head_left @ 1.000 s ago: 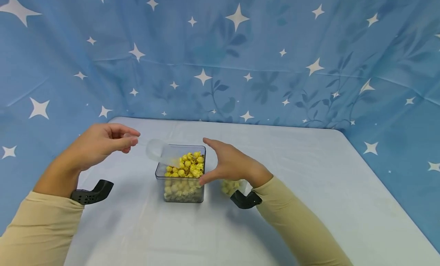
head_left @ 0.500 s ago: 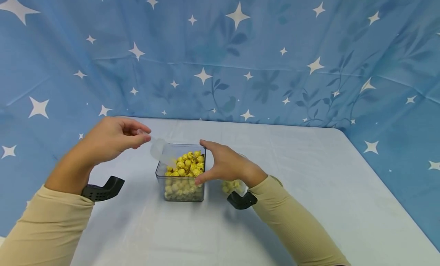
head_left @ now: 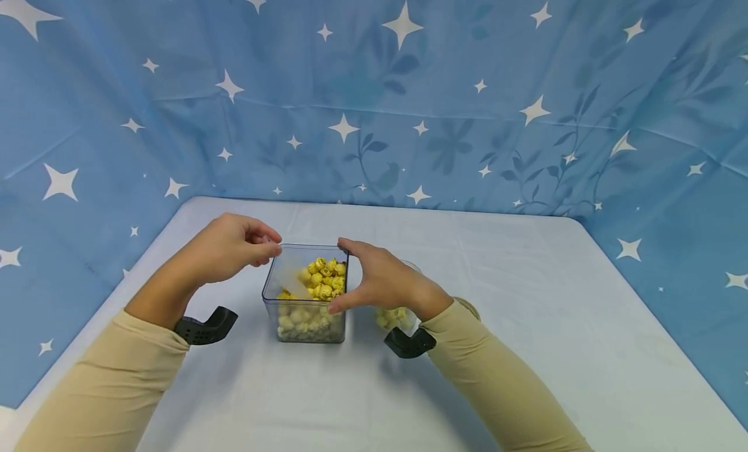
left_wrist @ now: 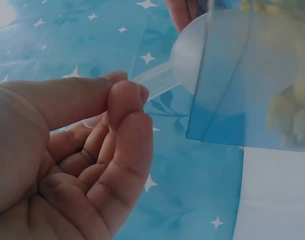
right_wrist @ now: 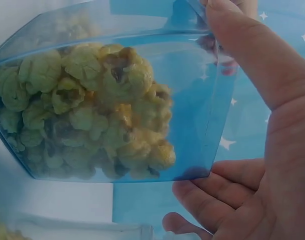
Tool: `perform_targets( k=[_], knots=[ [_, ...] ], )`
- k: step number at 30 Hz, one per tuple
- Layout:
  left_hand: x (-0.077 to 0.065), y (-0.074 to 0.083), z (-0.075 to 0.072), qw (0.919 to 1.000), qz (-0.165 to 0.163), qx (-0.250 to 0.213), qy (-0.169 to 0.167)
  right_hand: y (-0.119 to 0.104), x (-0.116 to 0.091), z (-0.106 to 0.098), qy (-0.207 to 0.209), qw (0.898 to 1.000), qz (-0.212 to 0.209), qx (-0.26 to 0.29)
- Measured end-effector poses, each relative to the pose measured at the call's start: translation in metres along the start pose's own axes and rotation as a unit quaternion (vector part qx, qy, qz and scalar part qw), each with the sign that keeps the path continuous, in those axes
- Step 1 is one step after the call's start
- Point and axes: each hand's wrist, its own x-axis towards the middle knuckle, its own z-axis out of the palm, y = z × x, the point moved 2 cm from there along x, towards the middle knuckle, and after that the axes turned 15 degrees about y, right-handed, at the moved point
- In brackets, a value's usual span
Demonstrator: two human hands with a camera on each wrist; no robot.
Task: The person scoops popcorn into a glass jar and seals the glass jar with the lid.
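A clear, square-rimmed plastic container (head_left: 271, 301) stands on the table, partly filled with yellow popcorn (head_left: 325, 281). My left hand (head_left: 236, 249), at its far left corner, pinches the handle of a translucent scoop (left_wrist: 188, 55) between thumb and fingertips. The scoop's end (head_left: 297, 284) reaches inside the container over the popcorn; the left wrist view shows part of it through the clear wall. On the right side, my right hand (head_left: 382, 276) grips the container, thumb at the near rim and fingers round the far side. The right wrist view shows the thumb (right_wrist: 242, 35) along the edge.
A second clear vessel with popcorn (head_left: 393, 317) stands right of the container, partly hidden by my right hand and wrist. A gold-coloured round rim (head_left: 469, 308) shows behind the right sleeve. White cloth (head_left: 526, 283) covers the table, and a blue starry curtain (head_left: 444, 101) hangs behind.
My left hand has moved right to the container, bringing the scoop from above its left rim down into it. The right hand has shifted slightly left against the container.
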Motion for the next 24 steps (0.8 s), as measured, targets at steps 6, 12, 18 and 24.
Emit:
perform_targets(
  k=[6, 12, 18, 24],
  knots=[
    [-0.002, -0.020, -0.001, 0.9984, -0.016, -0.050, -0.022, 0.002, 0.000, 0.001, 0.004, 1.000, 0.005, 0.004],
    [-0.006, -0.025, 0.002, 0.9956, -0.028, -0.083, -0.033, 0.003, -0.001, 0.001, 0.005, 1.000, 0.006, 0.009],
    [-0.005, -0.025, 0.011, 0.9942, -0.028, -0.094, -0.045, 0.003, -0.001, 0.001, 0.010, 1.000, 0.007, 0.014],
    [-0.009, -0.033, 0.011, 0.9902, -0.045, -0.128, -0.031, 0.003, -0.001, 0.002, 0.004, 1.000, 0.011, 0.019]
  ],
)
